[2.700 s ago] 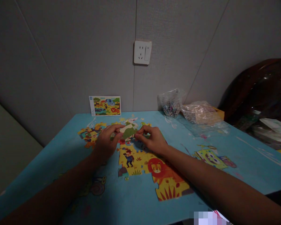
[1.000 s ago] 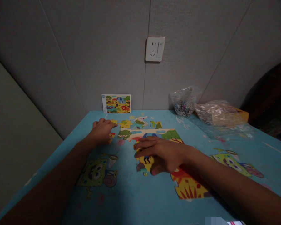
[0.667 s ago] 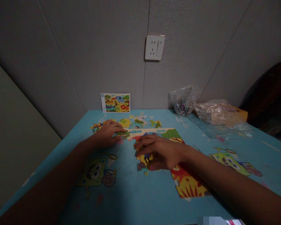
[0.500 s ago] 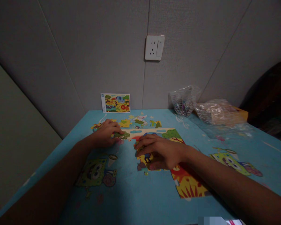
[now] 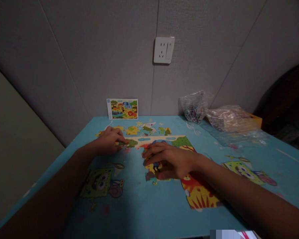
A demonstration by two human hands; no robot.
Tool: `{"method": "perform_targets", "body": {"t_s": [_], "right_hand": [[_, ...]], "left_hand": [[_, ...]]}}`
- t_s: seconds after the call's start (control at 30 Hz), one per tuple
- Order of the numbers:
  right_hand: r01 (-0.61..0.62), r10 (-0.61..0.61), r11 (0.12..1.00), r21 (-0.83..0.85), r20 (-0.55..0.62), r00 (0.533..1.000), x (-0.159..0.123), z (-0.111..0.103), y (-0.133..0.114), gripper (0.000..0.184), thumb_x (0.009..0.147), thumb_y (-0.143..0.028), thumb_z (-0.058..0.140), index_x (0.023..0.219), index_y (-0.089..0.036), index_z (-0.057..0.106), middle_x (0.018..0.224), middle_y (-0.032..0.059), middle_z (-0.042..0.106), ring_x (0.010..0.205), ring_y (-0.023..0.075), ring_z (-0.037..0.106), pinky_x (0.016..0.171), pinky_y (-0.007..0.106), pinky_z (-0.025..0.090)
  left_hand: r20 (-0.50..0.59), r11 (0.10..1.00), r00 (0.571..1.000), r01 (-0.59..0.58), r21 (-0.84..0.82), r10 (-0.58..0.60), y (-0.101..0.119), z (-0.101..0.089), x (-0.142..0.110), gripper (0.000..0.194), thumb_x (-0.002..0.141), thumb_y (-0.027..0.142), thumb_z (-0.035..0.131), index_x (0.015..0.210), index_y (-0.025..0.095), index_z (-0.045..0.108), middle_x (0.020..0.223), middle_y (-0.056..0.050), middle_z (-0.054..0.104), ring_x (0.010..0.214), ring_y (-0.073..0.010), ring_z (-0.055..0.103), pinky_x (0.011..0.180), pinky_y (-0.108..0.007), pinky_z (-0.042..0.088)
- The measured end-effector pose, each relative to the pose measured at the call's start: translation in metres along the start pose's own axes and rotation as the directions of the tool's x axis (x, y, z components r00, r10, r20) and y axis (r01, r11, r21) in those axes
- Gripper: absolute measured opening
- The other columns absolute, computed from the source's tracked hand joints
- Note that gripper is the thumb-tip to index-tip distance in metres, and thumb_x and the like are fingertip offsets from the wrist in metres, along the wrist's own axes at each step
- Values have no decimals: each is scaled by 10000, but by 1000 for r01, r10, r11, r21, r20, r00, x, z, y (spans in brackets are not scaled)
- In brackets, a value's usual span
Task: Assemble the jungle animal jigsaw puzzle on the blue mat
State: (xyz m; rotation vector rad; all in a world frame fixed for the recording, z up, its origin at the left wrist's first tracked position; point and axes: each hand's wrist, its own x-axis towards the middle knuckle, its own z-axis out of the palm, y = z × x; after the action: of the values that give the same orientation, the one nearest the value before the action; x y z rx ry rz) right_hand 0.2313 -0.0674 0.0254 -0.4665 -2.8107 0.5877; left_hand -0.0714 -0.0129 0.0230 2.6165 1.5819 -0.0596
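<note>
Right hand spread on flat multicoloured jigsaw, left hand at its 10 o'clock, can't tell if pinching; uneven push could split it

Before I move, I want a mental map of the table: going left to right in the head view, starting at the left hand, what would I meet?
Left hand → yellow loose puzzle section → green-and-yellow loose puzzle section → upright clear bag → crumpled clear wrapping.
</note>
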Motion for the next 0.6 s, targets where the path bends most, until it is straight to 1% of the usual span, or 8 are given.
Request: {"method": "perform_targets", "body": {"t_s": [0.13,0.23,0.3,0.37,0.43,0.47,0.53,0.6], "right_hand": [[15,-15,1000,-12,-1,1000,1,1,-1,463,811,-329,769,1247,-188,697,1327,128,651,1261,254,574,1111,478,401],[34,-35,999,-21,-53,998,-2,-4,12,398,854,-295,705,1228,-161,705,1310,136,672,1242,247,595,1095,455,432],[-79,67,994,-74,-161,985,-10,-9,29,350,924,-279,601,1238,-161,702,1295,138,685,1211,241,615,1073,451,455],[-359,291,918,-167,-328,899,-19,-14,50,366,978,-288,515,1291,-183,674,1316,130,680,1243,259,596,1098,491,427],[-626,502,749,-215,-432,749,-26,-15,68,445,980,-332,521,1390,-179,602,1470,161,567,1354,321,508,1111,561,393],[-699,578,680,-222,-424,697,-29,-14,75,471,988,-361,510,1419,-182,575,1514,165,522,1388,341,473,1109,584,386],[-746,654,622,-240,-365,663,-29,-12,84,478,1011,-393,456,1432,-192,559,1540,159,493,1405,353,455,1093,606,387],[-752,674,611,-248,-336,658,-25,-10,86,449,1009,-385,452,1391,-196,595,1511,147,530,1370,347,496,1080,588,397]], "left_hand": [[34,999,999,40,36,-41,-1,0,0,481,816,203,627,1223,441,722,1372,-24,574,1235,-329,457,1045,-486,404],[-2,998,1000,-16,67,16,2,2,-1,517,818,157,571,1231,429,719,1423,-49,558,1291,-372,416,1034,-579,393],[-42,993,994,-93,67,96,3,5,-1,561,799,120,561,1244,426,712,1421,-67,565,1293,-381,418,1024,-617,386],[-91,983,980,-175,48,178,6,9,0,540,806,130,576,1241,416,717,1403,-78,583,1271,-368,442,1032,-616,384],[-129,975,966,-221,36,224,9,12,0,456,833,179,596,1217,382,738,1381,-92,604,1251,-360,466,1042,-606,385],[-131,973,964,-229,38,232,10,13,1,422,841,197,603,1202,358,748,1373,-100,611,1249,-361,475,1043,-601,388],[-114,972,966,-227,51,232,15,14,1,385,856,212,597,1194,309,753,1381,-118,608,1262,-366,488,1047,-585,396],[-91,976,972,-212,60,216,20,12,0,366,877,229,582,1200,269,750,1401,-134,592,1284,-369,499,1059,-573,400]]}}
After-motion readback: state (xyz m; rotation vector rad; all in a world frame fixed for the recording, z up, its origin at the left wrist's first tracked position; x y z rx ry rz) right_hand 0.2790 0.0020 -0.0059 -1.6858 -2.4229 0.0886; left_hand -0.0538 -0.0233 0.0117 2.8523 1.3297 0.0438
